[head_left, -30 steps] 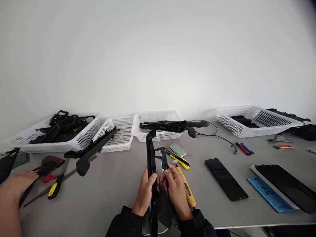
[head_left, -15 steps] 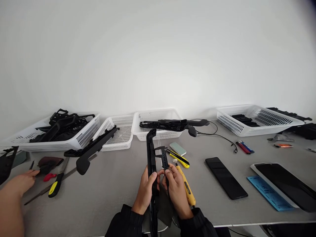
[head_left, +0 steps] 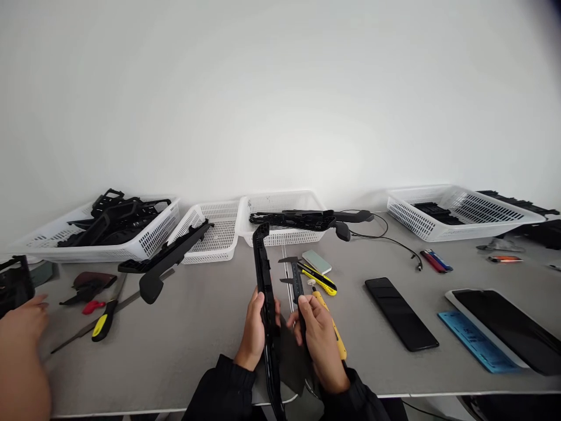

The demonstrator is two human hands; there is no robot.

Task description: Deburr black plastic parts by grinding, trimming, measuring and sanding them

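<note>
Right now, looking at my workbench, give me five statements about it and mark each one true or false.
1. The left hand holds a long black part. True.
2. The right hand holds a caliper. True.
3. The caliper touches the long black part. False: a gap shows between them.
4. The utility knife lies next to a pale green block. True.
5. The blue piece lies left of the black phone. False: it lies to the right.

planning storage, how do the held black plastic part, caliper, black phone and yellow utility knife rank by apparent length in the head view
1. Black plastic part
2. Black phone and caliper: unsure, right hand partly hides caliper
3. Yellow utility knife
</note>
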